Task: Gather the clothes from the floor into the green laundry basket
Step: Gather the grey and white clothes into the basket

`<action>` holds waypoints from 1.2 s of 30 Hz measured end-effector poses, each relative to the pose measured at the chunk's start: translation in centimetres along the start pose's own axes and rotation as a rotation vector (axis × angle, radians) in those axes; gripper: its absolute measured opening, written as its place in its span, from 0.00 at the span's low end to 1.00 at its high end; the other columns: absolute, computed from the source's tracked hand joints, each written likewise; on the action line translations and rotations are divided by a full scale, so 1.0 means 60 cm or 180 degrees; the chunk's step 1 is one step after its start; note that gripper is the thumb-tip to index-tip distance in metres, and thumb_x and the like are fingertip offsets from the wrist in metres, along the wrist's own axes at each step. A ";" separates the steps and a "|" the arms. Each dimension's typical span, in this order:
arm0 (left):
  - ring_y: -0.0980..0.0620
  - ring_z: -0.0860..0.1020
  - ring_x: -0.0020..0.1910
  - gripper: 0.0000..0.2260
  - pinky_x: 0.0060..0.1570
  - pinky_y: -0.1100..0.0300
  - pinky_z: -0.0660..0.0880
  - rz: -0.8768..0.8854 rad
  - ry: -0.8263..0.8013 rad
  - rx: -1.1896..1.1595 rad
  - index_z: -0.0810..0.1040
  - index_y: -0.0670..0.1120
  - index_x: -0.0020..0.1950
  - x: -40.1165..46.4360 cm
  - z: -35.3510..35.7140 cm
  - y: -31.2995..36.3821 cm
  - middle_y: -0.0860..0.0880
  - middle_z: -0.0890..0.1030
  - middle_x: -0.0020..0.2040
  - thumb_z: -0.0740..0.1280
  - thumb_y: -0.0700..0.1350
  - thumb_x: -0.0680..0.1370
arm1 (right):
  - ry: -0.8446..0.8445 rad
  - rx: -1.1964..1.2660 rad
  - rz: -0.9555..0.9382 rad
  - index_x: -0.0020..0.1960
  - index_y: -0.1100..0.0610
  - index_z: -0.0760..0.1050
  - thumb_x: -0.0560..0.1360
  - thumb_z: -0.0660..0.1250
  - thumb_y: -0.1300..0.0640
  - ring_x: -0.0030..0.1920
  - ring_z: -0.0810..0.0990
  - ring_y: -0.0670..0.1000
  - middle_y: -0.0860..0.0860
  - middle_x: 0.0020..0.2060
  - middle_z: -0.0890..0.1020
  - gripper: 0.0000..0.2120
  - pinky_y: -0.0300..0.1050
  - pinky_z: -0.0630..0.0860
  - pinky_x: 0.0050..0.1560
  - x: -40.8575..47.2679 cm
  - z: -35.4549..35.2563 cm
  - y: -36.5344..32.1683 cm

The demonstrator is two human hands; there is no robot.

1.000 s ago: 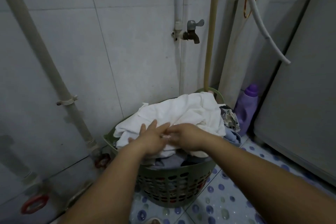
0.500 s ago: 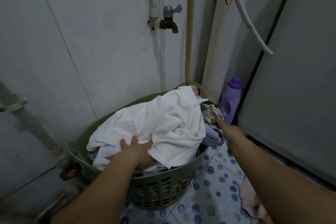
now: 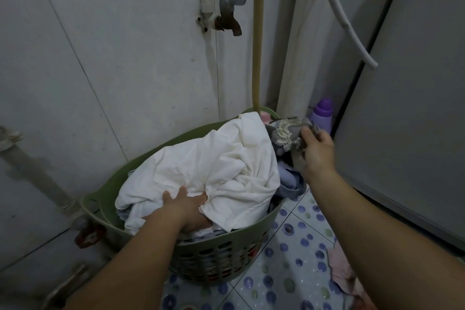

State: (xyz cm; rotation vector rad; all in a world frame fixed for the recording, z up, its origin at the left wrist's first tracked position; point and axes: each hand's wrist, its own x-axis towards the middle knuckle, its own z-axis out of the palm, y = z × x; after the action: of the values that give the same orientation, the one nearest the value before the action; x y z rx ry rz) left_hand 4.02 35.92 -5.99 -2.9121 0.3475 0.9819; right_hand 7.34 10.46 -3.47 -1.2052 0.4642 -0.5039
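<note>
The green laundry basket point(image 3: 241, 257) stands on the floor in the corner, heaped with clothes. A large white cloth point(image 3: 216, 166) lies on top of the heap. My left hand point(image 3: 186, 209) presses into the near edge of that cloth, fingers dug into the fabric. At the basket's far right side my right hand point(image 3: 317, 151) grips a grey garment with a lace trim point(image 3: 286, 131). A bluish garment point(image 3: 289, 181) hangs over the right rim. A pink garment point(image 3: 344, 272) lies on the tiled floor at the lower right, under my right forearm.
A tap point(image 3: 226, 17) and pipes run down the tiled wall behind the basket. A purple detergent bottle point(image 3: 322, 113) stands in the corner beside a grey appliance point(image 3: 402, 121) on the right. A red valve handle point(image 3: 88, 234) sits low at the left. The floor has dotted tiles point(image 3: 289, 272).
My hands have parted: the right one went from the middle of the heap to the far right side and took hold of the lace-trimmed garment. The left stayed on the white cloth.
</note>
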 end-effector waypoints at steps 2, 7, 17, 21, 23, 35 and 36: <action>0.43 0.40 0.78 0.32 0.75 0.40 0.40 0.0075 0.0071 0.0024 0.41 0.58 0.77 -0.011 -0.005 0.008 0.48 0.43 0.79 0.52 0.64 0.78 | -0.0508 -0.0507 -0.0477 0.49 0.54 0.75 0.77 0.64 0.61 0.49 0.79 0.51 0.50 0.46 0.81 0.03 0.45 0.78 0.53 -0.027 0.019 -0.014; 0.42 0.40 0.78 0.40 0.74 0.36 0.42 -0.0101 0.0023 -0.0143 0.41 0.62 0.76 -0.003 0.002 -0.001 0.46 0.43 0.79 0.50 0.74 0.68 | -0.2294 -0.3413 -0.1987 0.39 0.46 0.71 0.71 0.66 0.52 0.46 0.74 0.48 0.45 0.40 0.77 0.05 0.54 0.63 0.68 -0.077 0.042 -0.006; 0.41 0.40 0.77 0.52 0.71 0.33 0.44 -0.0244 0.0137 -0.0315 0.45 0.65 0.75 0.005 0.017 0.002 0.45 0.42 0.79 0.44 0.78 0.51 | -0.2386 -0.4147 -0.1441 0.50 0.55 0.70 0.77 0.61 0.45 0.44 0.76 0.55 0.54 0.40 0.80 0.13 0.47 0.69 0.45 -0.096 0.055 0.011; 0.41 0.47 0.78 0.55 0.72 0.35 0.48 -0.0280 0.0215 -0.0326 0.49 0.63 0.75 0.000 0.003 0.006 0.47 0.50 0.79 0.46 0.77 0.48 | -0.1731 -0.3733 -0.1739 0.55 0.55 0.71 0.74 0.67 0.48 0.43 0.77 0.55 0.51 0.38 0.77 0.14 0.48 0.73 0.45 -0.105 0.049 0.006; 0.41 0.54 0.76 0.49 0.72 0.37 0.53 -0.0377 0.0322 -0.0356 0.55 0.60 0.75 -0.006 -0.013 0.009 0.47 0.58 0.77 0.53 0.73 0.54 | -0.1274 -0.3760 -0.2191 0.58 0.53 0.73 0.72 0.68 0.47 0.56 0.75 0.55 0.53 0.51 0.77 0.17 0.51 0.72 0.57 -0.099 0.048 -0.001; 0.45 0.38 0.77 0.42 0.66 0.25 0.49 0.0155 0.0455 -0.0191 0.41 0.66 0.74 -0.023 -0.020 0.092 0.54 0.35 0.78 0.65 0.38 0.75 | -0.3273 -0.6132 -0.0565 0.69 0.49 0.63 0.80 0.46 0.45 0.71 0.63 0.56 0.49 0.71 0.66 0.21 0.65 0.56 0.68 -0.091 0.048 0.036; 0.45 0.38 0.77 0.41 0.67 0.26 0.48 0.0159 0.0427 -0.0143 0.42 0.66 0.74 -0.024 -0.022 0.097 0.53 0.36 0.78 0.65 0.38 0.75 | -0.3206 -0.6070 -0.0527 0.69 0.49 0.63 0.80 0.46 0.44 0.71 0.64 0.57 0.49 0.71 0.66 0.21 0.66 0.56 0.68 -0.090 0.047 0.036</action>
State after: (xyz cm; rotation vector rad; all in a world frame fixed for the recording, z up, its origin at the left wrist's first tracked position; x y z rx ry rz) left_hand 2.37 30.37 -3.90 -3.0322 0.4119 0.8124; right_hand 4.97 16.40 -4.34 -3.0430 -0.2272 0.7333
